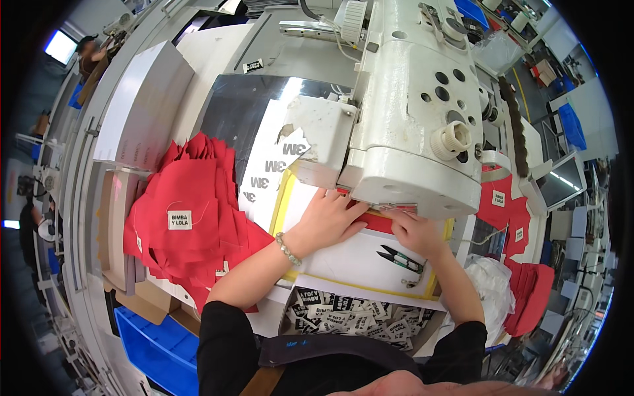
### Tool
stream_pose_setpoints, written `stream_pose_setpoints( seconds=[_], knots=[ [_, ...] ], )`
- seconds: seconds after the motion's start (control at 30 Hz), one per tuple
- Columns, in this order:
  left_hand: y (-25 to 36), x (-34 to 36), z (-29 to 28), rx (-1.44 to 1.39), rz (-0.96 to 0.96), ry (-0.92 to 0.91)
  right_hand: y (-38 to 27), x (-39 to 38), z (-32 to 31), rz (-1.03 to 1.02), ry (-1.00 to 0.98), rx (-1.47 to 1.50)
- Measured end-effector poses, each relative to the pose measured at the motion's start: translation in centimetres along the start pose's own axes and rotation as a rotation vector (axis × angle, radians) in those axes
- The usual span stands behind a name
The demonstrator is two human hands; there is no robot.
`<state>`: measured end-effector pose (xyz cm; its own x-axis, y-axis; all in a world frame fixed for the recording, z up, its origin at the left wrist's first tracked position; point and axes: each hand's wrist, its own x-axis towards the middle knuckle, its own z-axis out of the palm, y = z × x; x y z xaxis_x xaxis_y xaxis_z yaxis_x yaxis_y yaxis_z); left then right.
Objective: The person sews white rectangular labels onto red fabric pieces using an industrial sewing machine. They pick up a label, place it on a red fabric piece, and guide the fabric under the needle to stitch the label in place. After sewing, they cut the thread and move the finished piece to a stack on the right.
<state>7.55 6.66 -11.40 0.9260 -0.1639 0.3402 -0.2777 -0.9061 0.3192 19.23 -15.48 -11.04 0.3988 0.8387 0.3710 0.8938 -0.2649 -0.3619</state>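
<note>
Red cloth under the sewing machine head, mid-work by the look of it; any label on it hidden. Left hand spread on its near side; right hand at the other end, fingers curled, grip unclear. Labels show on the left pile and the right pieces; whether sewn, can't tell. Label box well stocked: likely plenty left.

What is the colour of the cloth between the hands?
Red; the cloth shows in the head view.
</note>
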Motion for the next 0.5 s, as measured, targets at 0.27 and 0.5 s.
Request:
stream_pose_setpoints(
  seconds=[0.27, 0.5],
  knots=[
    [-0.9, -0.4, -0.7, -0.061, -0.144, -0.176, -1.5, 1.8, -0.2, 0.091, -0.233, 0.125],
    [-1.0, -0.3, -0.4, -0.051, -0.023, -0.037, -1.5, 1.5, 0.5, 0.243, -0.341, 0.239]
  ],
)
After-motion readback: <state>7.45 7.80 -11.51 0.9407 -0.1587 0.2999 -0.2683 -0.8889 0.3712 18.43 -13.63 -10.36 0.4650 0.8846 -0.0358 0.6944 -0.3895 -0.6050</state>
